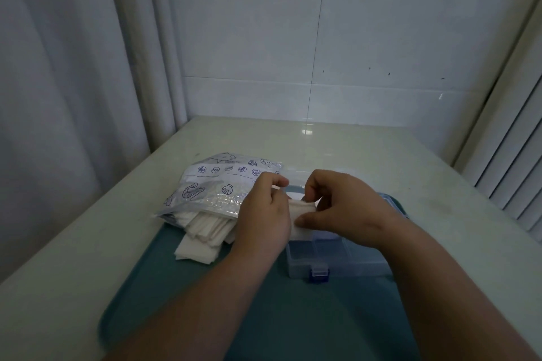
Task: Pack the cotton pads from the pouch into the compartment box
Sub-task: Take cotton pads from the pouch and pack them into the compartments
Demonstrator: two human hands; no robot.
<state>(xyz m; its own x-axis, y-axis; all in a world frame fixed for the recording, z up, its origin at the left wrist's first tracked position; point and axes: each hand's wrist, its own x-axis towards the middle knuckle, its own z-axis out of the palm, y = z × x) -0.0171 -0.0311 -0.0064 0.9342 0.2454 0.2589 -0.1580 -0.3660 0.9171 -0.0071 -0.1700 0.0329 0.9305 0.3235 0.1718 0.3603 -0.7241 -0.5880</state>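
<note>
1. I am pinching one white pad (299, 209) between both hands at the centre of the frame, just above the far left part of the box (346, 264)
2. My left hand (264, 214) is closing on the pad's left edge, with curled fingers and the thumb tip up near the pouch (217, 184)
3. My right hand (340, 208) is clamping the pad's right side, with the thumb pressing on its front and the fingers curling over its top
4. The pouch is lying left of centre, with its open mouth facing the lower edge of the frame and loose pads (202, 231) spilling out onto the tray (264, 316)
5. The clear box is sitting on the tray right of centre, with its blue latch (319, 272) pointing towards me
6. The tray is resting on a pale table (381, 161) that is running up to a tiled wall (381, 38) at the top of the frame
</note>
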